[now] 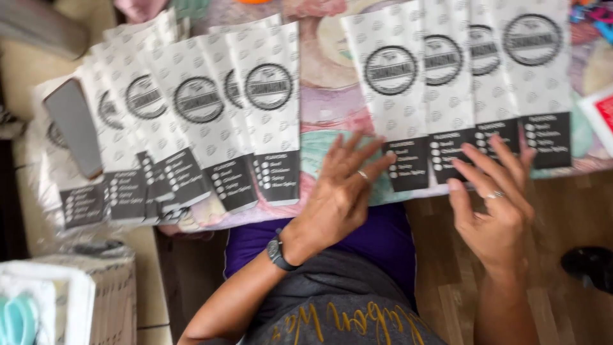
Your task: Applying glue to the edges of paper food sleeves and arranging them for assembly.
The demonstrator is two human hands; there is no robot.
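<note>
Two fans of white paper bags with round black emblems and black bottom panels, overlapped along the near edge of a table under a pastel patterned cloth (332, 96). Landmark for everything below: the strip of bare cloth between the two fans.

Right of that gap: the right fan of bags (460, 83), four showing, bottom panels lined up along the table edge. Left of the gap: the left fan of bags (211, 115), more of them, slanting down and away toward the table's left corner. On the far left end of that fan, a dark flat phone-like slab (73, 124), tilted.

Left hand (338, 191) just below the gap, palm down, fingers spread and flat, fingertips touching the bottom panel of the first bag in the right fan; ring on one finger, dark wristwatch (278, 252) on the wrist. Nothing pinched.

Right hand (495, 211) below and right of the gap, fingers loosely spread, tips resting on or just over the bottom panels of the right fan; ring visible; gripping nothing. Actual contact hard to tell through motion blur.

Far below and left of the gap, a stack of white printed paper goods (96, 287). Below the gap, purple and grey clothing; to the right of that, wooden floor (460, 281).
</note>
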